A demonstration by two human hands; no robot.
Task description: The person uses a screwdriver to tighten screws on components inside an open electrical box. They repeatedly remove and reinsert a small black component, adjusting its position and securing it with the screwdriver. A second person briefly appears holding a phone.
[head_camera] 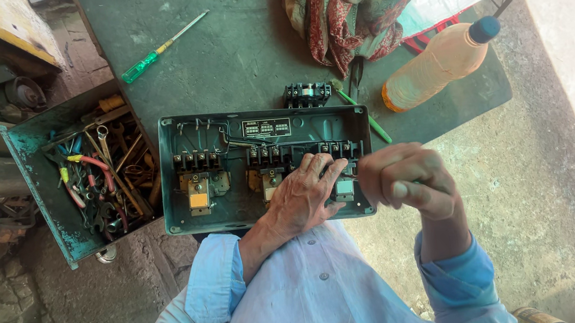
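Observation:
A green metal electrical box (175, 135) lies open on the green table, with several black contactors and brass relay parts inside. My left hand (303, 196) rests flat over the right part of the box, fingers spread on a contactor. My right hand (410, 181) is a closed fist at the box's right edge, gripping a tool handle whose tip is hidden behind my fingers. A loose black contactor block (307, 94) sits just beyond the box.
A green-handled screwdriver (160, 51) lies at the far left of the table. An open toolbox (96, 181) full of wrenches and pliers stands left. A plastic bottle (440, 62) lies right, with patterned cloth (348, 0) behind it. A thin green tool (370, 120) lies by the box.

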